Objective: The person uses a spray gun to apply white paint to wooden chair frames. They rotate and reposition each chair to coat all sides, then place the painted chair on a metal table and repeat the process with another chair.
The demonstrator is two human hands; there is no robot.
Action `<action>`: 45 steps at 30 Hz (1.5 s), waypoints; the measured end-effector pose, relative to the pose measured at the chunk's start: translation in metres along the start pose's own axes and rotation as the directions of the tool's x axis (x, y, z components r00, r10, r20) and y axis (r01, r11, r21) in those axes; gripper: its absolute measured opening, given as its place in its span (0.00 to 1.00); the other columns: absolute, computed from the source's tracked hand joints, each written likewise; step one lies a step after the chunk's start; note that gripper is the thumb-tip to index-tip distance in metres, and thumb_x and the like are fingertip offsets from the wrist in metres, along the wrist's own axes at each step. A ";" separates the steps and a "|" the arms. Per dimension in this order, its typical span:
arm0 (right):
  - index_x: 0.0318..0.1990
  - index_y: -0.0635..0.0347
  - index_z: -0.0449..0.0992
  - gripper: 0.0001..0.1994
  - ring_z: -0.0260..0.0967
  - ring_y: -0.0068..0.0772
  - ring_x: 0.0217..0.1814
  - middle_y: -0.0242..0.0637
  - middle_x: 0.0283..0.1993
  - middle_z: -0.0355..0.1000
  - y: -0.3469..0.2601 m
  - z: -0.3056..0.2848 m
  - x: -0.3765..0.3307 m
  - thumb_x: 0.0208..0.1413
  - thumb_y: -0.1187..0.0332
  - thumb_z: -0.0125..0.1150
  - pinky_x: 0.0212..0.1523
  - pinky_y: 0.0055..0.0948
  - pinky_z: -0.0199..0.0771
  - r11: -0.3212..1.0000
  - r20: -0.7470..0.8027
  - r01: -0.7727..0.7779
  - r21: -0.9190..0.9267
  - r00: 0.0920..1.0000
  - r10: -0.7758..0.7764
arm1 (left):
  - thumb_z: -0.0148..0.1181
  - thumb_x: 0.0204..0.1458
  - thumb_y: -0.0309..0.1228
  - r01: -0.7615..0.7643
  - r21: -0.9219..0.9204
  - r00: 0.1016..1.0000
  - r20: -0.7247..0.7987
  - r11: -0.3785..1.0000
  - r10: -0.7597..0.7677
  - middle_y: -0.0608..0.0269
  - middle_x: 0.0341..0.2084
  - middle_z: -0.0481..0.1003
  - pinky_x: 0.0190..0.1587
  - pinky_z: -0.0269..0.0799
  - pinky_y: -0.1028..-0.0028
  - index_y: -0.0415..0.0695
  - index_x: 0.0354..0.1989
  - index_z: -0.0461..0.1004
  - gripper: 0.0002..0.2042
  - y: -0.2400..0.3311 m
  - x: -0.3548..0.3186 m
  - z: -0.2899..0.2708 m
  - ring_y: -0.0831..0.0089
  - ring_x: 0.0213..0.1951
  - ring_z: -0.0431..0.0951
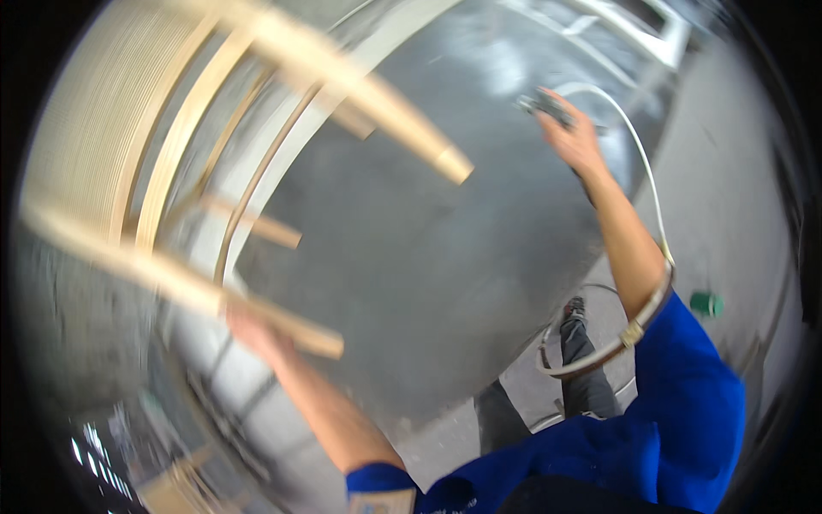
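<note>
A pale wooden chair frame [184, 141] with a finely ribbed panel is tilted at the left, its bare legs pointing over the table. My left hand [261, 334] is closed round its lower rail, close to a leg end. Away from the chair, at the far right of the table, my right hand [578, 141] grips a small dark-and-silver air tool [548, 107]. A white hose [642, 154] curves from the tool down along my right forearm. Motion blur hides the tool's exact kind and the left fingertips.
Beneath the chair legs spreads a round-edged grey tabletop [411, 283] with a pale rim. White metal framing [634, 30] stands beyond its far right side. A green can-like thing [706, 303] is on the floor at right. A brown hose [265, 176] hangs near the chair.
</note>
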State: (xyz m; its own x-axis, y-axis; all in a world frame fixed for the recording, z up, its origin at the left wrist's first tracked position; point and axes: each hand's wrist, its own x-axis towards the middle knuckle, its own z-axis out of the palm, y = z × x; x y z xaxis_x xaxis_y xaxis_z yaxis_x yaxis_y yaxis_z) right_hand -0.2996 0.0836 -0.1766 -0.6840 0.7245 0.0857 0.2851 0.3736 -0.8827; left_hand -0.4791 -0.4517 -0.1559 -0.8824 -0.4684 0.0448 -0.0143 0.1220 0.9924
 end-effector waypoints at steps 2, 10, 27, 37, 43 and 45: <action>0.69 0.54 0.70 0.27 0.73 0.20 0.33 0.28 0.33 0.76 0.005 0.036 -0.049 0.63 0.65 0.64 0.29 0.26 0.73 0.961 0.175 -0.214 0.175 0.967 0.184 | 0.63 0.62 0.47 -0.147 0.221 0.987 0.089 0.964 0.130 0.47 0.51 0.71 0.51 0.75 0.60 0.36 0.65 0.60 0.33 0.012 0.022 0.008 0.61 0.50 0.74; 0.71 0.52 0.66 0.27 0.74 0.23 0.32 0.31 0.36 0.76 -0.043 0.275 -0.115 0.66 0.62 0.62 0.20 0.23 0.63 0.531 0.539 -0.583 0.615 0.802 0.256 | 0.66 0.57 0.34 -0.344 0.429 0.939 0.177 0.835 0.295 0.48 0.44 0.73 0.42 0.74 0.62 0.33 0.57 0.62 0.26 0.053 0.056 0.057 0.62 0.39 0.76; 0.69 0.45 0.70 0.26 0.74 0.23 0.30 0.32 0.38 0.76 -0.105 0.409 -0.132 0.63 0.65 0.64 0.21 0.25 0.68 0.538 0.455 -0.673 0.507 0.739 0.497 | 0.60 0.62 0.41 -0.233 0.598 0.968 0.217 0.767 0.124 0.39 0.48 0.77 0.51 0.75 0.60 0.24 0.57 0.69 0.28 0.115 0.171 0.108 0.54 0.49 0.80; 0.71 0.50 0.66 0.27 0.71 0.21 0.28 0.31 0.36 0.77 -0.153 0.355 -0.106 0.64 0.66 0.62 0.20 0.24 0.66 0.372 0.575 -0.640 0.673 0.768 0.281 | 0.46 0.66 0.43 -0.404 0.764 0.913 0.301 0.503 0.276 0.31 0.53 0.75 0.58 0.72 0.56 0.29 0.60 0.66 0.27 0.114 0.174 0.112 0.42 0.54 0.78; 0.71 0.51 0.67 0.28 0.72 0.20 0.28 0.28 0.31 0.77 -0.176 0.299 -0.112 0.63 0.66 0.63 0.22 0.24 0.69 0.123 0.537 -0.524 0.843 0.837 -0.111 | 0.42 0.68 0.43 -0.436 0.710 0.900 0.348 0.554 0.262 0.31 0.53 0.74 0.57 0.72 0.56 0.29 0.61 0.66 0.26 0.112 0.178 0.102 0.42 0.54 0.77; 0.68 0.48 0.71 0.26 0.75 0.24 0.29 0.32 0.36 0.79 -0.161 0.297 -0.107 0.62 0.66 0.63 0.30 0.29 0.77 0.465 0.473 -0.360 0.809 0.868 -0.151 | 0.41 0.68 0.43 -0.450 0.709 0.893 0.374 0.543 0.251 0.31 0.54 0.73 0.58 0.71 0.57 0.30 0.64 0.65 0.27 0.109 0.178 0.093 0.42 0.55 0.77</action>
State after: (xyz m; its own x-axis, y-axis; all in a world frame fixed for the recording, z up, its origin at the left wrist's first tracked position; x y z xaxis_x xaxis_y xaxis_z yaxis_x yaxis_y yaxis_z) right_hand -0.4723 -0.2262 -0.1812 -0.9543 0.2986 -0.0113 -0.1643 -0.5560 -0.8148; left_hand -0.6817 -0.4402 -0.0501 -0.9673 -0.0602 0.2464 0.0554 0.8977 0.4371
